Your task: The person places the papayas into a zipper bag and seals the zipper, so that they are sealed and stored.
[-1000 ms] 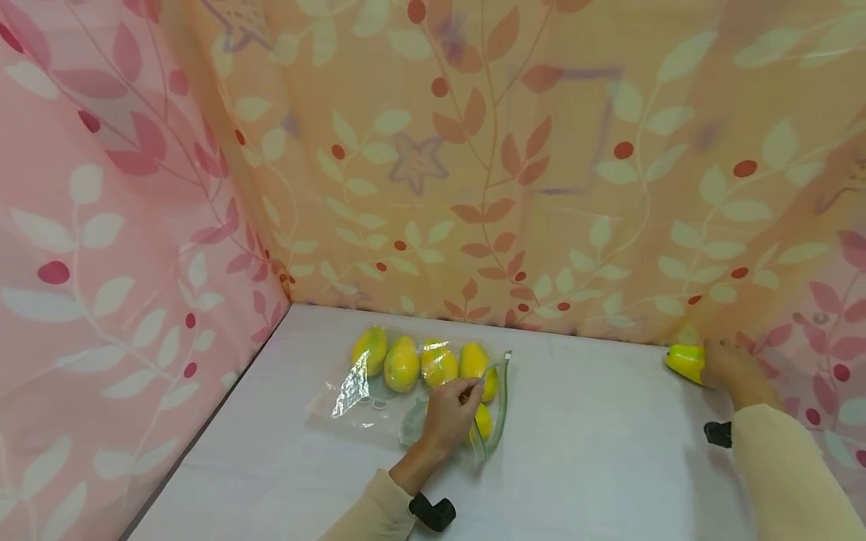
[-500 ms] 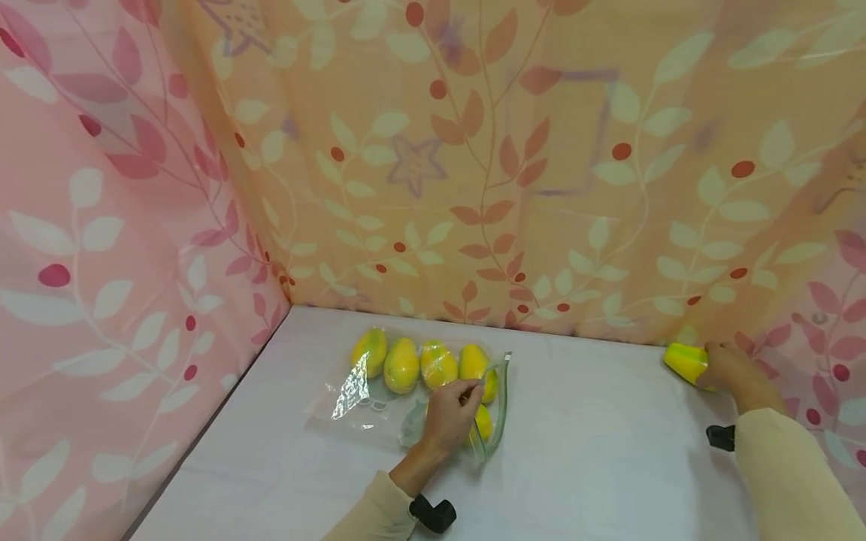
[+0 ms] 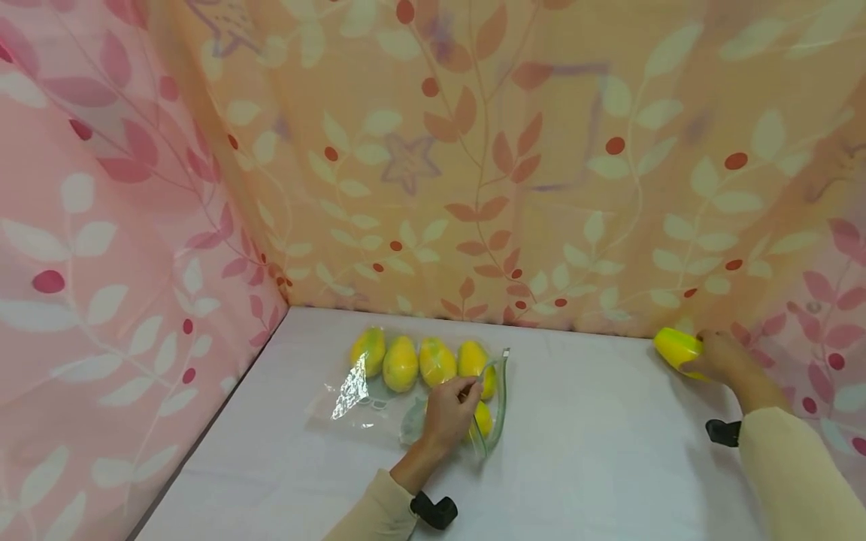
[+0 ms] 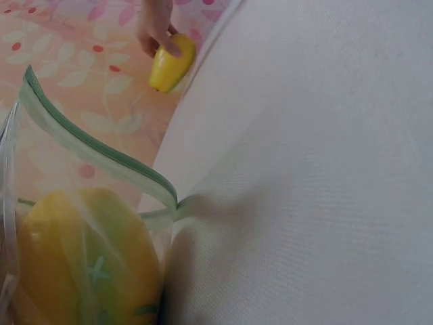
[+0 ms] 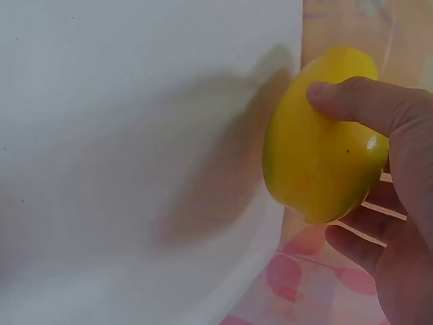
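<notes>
My right hand [image 3: 725, 361] grips a yellow-green mango [image 3: 676, 349] above the far right of the table; the right wrist view shows the thumb [image 5: 352, 101] lying across the mango [image 5: 318, 156]. With thumb and fingertips my left hand [image 3: 449, 413] pinches the rim of a clear zip bag [image 3: 345, 406], near its open right end. Inside the bag lie several mangoes [image 3: 401, 364], most in a row along the back. One more mango [image 3: 482, 422] sits close to the bag's mouth, partly behind the left hand. Its green zip strip [image 4: 101, 147] stands raised in the left wrist view.
The white table [image 3: 582, 443] runs back to a patterned orange curtain [image 3: 487, 188]. A pink curtain [image 3: 135, 225] closes off the left side. Black camera mounts [image 3: 434, 511] sit at both wrists.
My right hand has lifted the mango slightly off the table and shifted it a little to the left, tilting it. My left hand and the bag have stayed in place.
</notes>
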Action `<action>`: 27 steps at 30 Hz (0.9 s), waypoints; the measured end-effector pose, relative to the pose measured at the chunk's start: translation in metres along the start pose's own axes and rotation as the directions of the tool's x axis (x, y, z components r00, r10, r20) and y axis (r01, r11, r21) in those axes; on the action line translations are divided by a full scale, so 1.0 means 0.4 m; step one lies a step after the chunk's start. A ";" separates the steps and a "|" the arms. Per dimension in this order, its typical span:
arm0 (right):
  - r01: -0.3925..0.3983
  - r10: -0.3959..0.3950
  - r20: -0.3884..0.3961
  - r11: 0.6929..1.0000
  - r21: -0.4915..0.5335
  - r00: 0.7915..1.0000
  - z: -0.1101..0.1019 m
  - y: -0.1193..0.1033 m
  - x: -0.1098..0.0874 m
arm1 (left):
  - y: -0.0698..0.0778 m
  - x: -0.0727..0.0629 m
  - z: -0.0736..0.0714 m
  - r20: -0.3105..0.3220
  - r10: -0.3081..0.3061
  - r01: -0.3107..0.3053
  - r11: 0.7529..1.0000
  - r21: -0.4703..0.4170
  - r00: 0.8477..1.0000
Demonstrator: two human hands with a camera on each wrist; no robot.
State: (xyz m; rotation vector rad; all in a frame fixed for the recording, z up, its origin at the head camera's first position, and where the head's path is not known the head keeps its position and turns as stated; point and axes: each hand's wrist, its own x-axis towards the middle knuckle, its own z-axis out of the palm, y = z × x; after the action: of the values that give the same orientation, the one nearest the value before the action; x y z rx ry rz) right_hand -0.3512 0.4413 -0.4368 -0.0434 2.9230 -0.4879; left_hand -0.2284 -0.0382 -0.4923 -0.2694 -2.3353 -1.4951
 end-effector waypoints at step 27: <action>0.099 -0.081 -0.109 0.982 0.163 0.991 0.045 -0.101 -0.080 | 0.002 -0.003 0.003 -0.025 0.008 -0.008 1.000 -0.005 1.000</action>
State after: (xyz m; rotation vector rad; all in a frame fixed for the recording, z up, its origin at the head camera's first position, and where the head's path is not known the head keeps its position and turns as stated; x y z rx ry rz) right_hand -0.3164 0.3990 -0.4351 -0.1327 2.9760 -0.7722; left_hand -0.2272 -0.0367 -0.4926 -0.2595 -2.3093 -1.4924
